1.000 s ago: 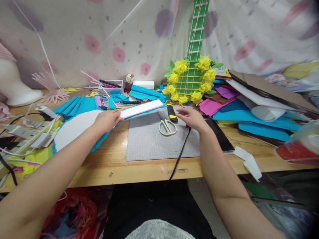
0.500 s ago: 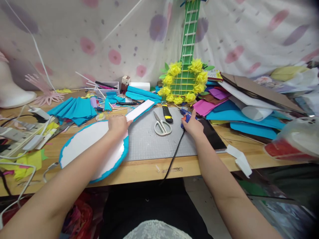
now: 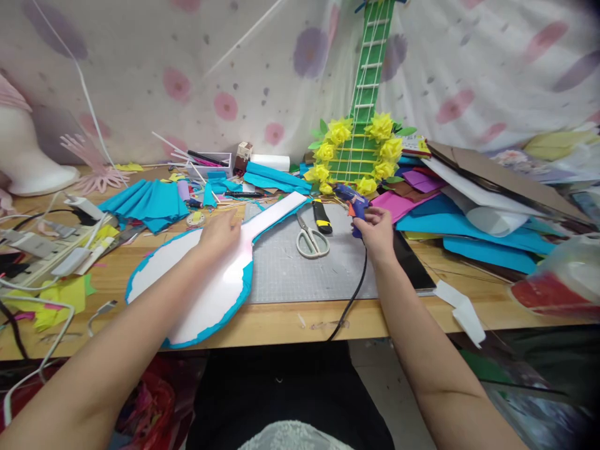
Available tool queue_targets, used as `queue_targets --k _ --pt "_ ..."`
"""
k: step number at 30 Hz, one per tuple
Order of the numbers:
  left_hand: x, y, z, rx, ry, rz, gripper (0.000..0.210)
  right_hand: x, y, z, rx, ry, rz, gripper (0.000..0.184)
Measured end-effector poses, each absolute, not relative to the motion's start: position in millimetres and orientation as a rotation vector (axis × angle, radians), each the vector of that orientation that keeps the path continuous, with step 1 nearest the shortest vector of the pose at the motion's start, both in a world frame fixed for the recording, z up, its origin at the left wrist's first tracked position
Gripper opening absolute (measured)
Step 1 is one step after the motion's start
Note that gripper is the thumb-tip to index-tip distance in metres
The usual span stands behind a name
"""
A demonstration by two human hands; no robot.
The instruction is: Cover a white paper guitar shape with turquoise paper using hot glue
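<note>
A guitar-shaped white board [image 3: 206,294] with blue crepe paper edging lies on the left of the table, its neck pointing away to the right. My left hand [image 3: 221,230] rests on its upper body near the neck, fingers loosely stretched and not wrapped round anything. In my right hand [image 3: 377,236] is a blue hot glue gun [image 3: 354,203] with an orange trigger, raised over the cutting mat [image 3: 281,275]. Its black cord runs down over the table edge. Between the hands lie scissors [image 3: 312,244] and a black-and-yellow utility knife [image 3: 322,217].
A green paper guitar with yellow flowers [image 3: 363,144] stands at the back. Paper sheets and cardboard [image 3: 497,231] pile up on the right, beside a plastic cup [image 3: 557,287]. Blue crepe paper [image 3: 147,205] and a power strip [image 3: 28,262] with cables are on the left.
My right hand has picked up the glue gun from the mat and now holds it upright. My left hand has loosened from the board's neck. The view has shifted slightly.
</note>
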State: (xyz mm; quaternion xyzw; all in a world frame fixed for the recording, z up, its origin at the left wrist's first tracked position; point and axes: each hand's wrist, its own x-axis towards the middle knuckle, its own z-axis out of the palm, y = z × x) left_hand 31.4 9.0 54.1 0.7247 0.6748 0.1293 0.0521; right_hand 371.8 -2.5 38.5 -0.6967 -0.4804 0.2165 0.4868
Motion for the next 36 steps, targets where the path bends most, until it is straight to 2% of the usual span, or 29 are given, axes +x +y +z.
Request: queue_targets --k 4,9,13,16,24,36 --pt "19.0 9.8 45.8 2.209 1.963 0.310 0.051 343.3 8.3 46.6 -1.408 -1.076 1.078 0.030" --pt "21.0 8.4 38.4 2.179 1.938 0.399 0.044 293.6 19.9 53.8 -1.150 -1.266 1.274 0.041" --pt "21.6 7.5 37.3 2.107 1.942 0.467 0.038 258.1 24.5 53.5 -1.074 -1.396 1.442 0.035" --pt "19.8 6.8 37.1 2.025 1.938 0.580 0.037 242.1 22.0 47.4 -1.123 -1.536 1.361 0.033" --pt "20.5 4.1 39.3 1.845 1.965 0.743 0.051 229.5 8.2 41.3 -1.407 -1.883 0.820 0.045" --pt "21.0 1.7 35.8 1.815 1.990 0.887 0.058 214.2 8.5 37.8 -1.442 -2.064 0.641 0.051"
